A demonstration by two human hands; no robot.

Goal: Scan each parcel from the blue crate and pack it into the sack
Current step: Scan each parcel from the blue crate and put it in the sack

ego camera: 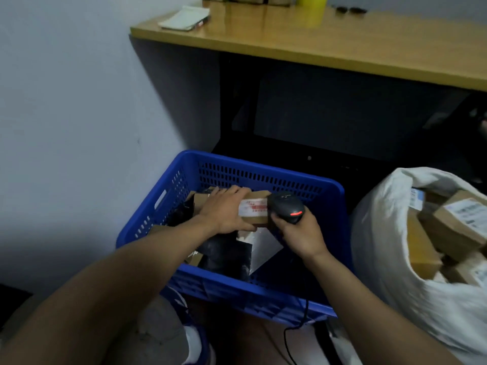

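Observation:
A blue slotted crate (263, 177) stands on the floor in the middle. Over it my left hand (226, 212) grips a small brown cardboard parcel (257, 209) with a white label that shows red print. My right hand (300, 235) holds a black handheld scanner (287, 206) right beside the parcel's label, its red light lit. More parcels lie in the crate, among them black and grey plastic mailers (232, 254). The white sack (390, 233) stands open to the right, with several labelled cardboard boxes (458, 222) inside.
A wooden desk (329, 46) overhangs the dark space behind the crate, with a notebook (184, 18) and a yellow container (312, 6) on top. A pale wall runs along the left. The scanner's black cable (290, 335) trails on the floor near my shoe (195, 341).

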